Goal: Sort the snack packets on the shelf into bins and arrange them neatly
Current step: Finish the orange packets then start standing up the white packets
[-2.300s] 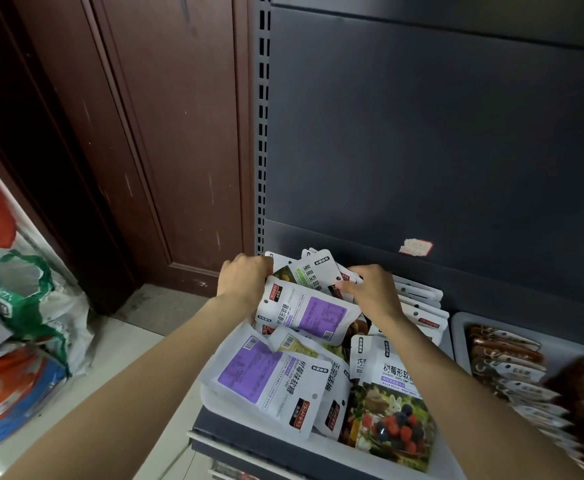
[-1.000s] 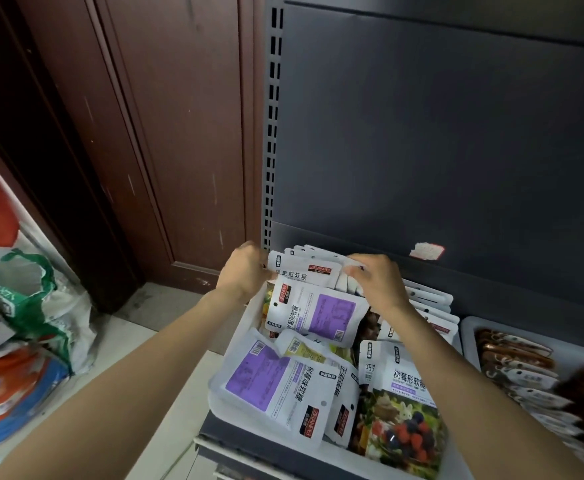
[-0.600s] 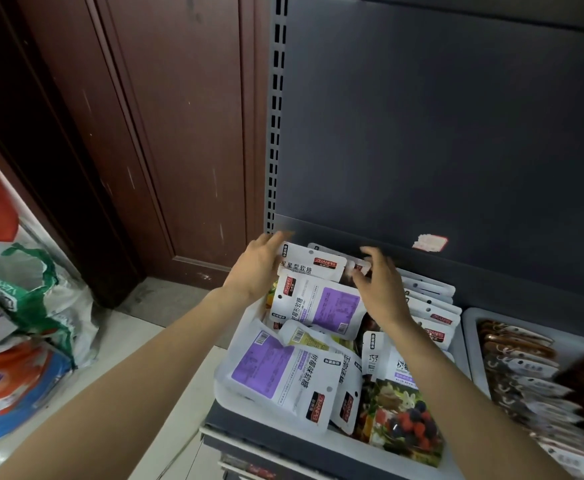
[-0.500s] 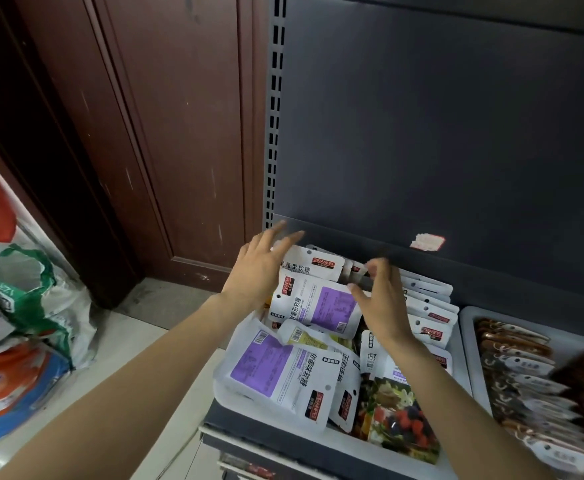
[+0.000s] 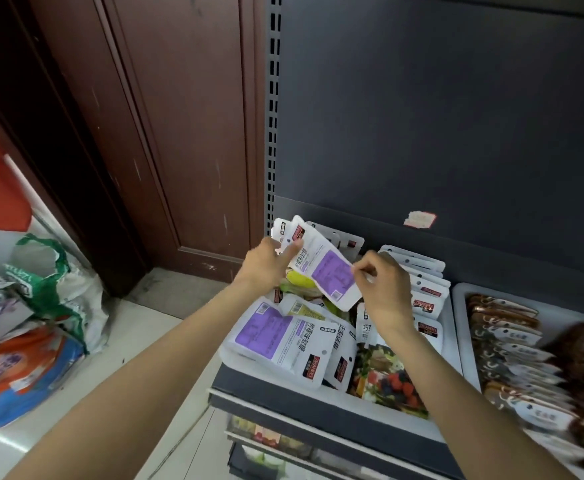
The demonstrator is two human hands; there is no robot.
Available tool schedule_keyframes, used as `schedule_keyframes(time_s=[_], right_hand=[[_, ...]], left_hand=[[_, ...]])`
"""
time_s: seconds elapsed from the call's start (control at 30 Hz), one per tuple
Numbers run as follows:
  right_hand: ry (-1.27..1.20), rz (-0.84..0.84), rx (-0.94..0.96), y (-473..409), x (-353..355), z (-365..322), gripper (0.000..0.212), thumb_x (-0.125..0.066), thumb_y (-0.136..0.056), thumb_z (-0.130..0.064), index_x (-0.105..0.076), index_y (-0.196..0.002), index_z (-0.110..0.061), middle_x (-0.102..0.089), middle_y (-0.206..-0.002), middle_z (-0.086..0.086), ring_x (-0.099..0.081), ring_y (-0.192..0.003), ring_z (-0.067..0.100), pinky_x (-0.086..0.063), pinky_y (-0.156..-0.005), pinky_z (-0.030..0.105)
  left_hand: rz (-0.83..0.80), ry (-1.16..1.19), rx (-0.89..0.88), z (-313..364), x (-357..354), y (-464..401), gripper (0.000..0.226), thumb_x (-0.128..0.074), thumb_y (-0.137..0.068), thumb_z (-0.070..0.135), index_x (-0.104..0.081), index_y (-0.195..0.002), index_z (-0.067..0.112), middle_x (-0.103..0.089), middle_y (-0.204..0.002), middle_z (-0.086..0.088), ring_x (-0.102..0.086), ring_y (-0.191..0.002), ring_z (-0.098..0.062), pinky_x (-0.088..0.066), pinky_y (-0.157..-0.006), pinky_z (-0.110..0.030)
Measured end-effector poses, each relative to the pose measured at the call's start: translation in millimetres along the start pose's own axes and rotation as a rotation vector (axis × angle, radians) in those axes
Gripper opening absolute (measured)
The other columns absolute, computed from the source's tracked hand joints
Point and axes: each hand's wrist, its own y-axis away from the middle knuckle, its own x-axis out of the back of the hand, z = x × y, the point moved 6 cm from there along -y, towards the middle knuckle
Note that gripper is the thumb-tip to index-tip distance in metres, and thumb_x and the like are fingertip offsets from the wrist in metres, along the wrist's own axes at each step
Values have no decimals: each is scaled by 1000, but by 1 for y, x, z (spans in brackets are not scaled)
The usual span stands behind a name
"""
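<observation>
A white packet with a purple panel is lifted above the white bin at the shelf's left end. My left hand pinches its upper left corner, and my right hand pinches its right edge. Below it lie another purple-panel packet, a yellow-green one and a fruit-print packet. White packets stand in rows at the bin's back left and back right.
A second white bin to the right holds brown and white packets. The dark shelf back panel rises behind. A brown door stands left, with bags on the floor. A lower shelf shows below.
Both hands left the upright packets at the bin's back. Together they have raised the purple-panel packet out of the pile and tilted it.
</observation>
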Motion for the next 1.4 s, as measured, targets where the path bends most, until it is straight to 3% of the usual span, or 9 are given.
schedule_keyframes(time_s=[0.17, 0.3, 0.43, 0.6, 0.8, 0.93, 1.13, 1.3, 1.4], right_hand=[[-93, -277, 112, 20, -23, -24, 2, -69, -84, -15, -70, -85, -15, -64, -87, -6, -55, -74, 3, -40, -68, 21], [-145, -471, -19, 29, -39, -23, 35, -65, -85, -38, -64, -117, -25, -63, -111, -12, -59, -99, 4, -44, -80, 15], [-305, -347, -222, 23, -38, -12, 52, -58, -91, -35, -41, -138, -26, -51, -137, -2, -49, -124, 13, -40, -104, 35], [-473, -293, -318, 13, -36, -15, 72, -62, -90, -21, -20, -148, -30, -44, -141, 2, -54, -113, 13, -41, -93, 28], [-157, 7, -356, -3, -26, 2, 69, -65, -89, -18, -26, -145, -24, -43, -134, 12, -43, -126, 23, -36, -102, 35], [-31, 1, -399, -5, -23, 14, 74, -59, -92, -16, -13, -151, -18, -19, -152, 11, -23, -140, 22, -27, -111, 34], [-22, 168, -249, -32, 3, 3, 22, -57, -90, -1, -68, -107, -11, -66, -106, 5, -60, -103, 23, -43, -81, 25], [-101, -61, -18, -64, -11, -42, 19, -59, -88, 0, -74, -95, -9, -71, -97, -1, -63, -88, 9, -45, -77, 11], [-13, -146, 13, -61, -36, -48, 25, -53, -93, -2, -70, -110, -7, -68, -114, 6, -61, -107, 19, -40, -87, 17]], left_hand=[[-178, 456, 206, 2, -19, 1, 53, -64, -90, 31, -42, -129, 3, -58, -115, -19, -71, -80, -29, -60, -68, -37], [-109, 355, 112, -3, -9, -5, 10, -54, -92, -1, -55, -87, 8, -66, -97, -17, -70, -72, -27, -60, -60, -30], [-231, 241, -156, -1, 2, -2, 28, -47, -91, -7, -60, -98, 17, -70, -88, -11, -71, -75, -26, -60, -72, -42], [-315, 230, -415, 5, 9, 3, 39, -45, -95, -6, -55, -119, 23, -67, -103, 1, -67, -82, -13, -58, -66, -26], [-60, 109, -623, 14, 26, -21, 39, -46, -93, -7, -59, -122, 16, -66, -107, 9, -63, -105, -12, -56, -85, -34], [85, -13, -586, 4, 30, -34, 22, -50, -94, 3, -62, -110, 13, -72, -99, 0, -69, -87, -19, -56, -80, -41], [-31, 52, -519, 5, 12, -28, 23, -49, -92, -7, -60, -90, 13, -70, -85, -3, -64, -62, 4, -52, -60, -11], [114, -11, -297, -25, 16, -36, 21, -56, -92, 4, -51, -107, 16, -67, -110, -8, -66, -92, -22, -56, -81, -40], [144, -38, -358, -25, 20, -25, 54, -62, -88, 5, -37, -133, 19, -46, -132, -5, -58, -107, -24, -51, -85, -33]])
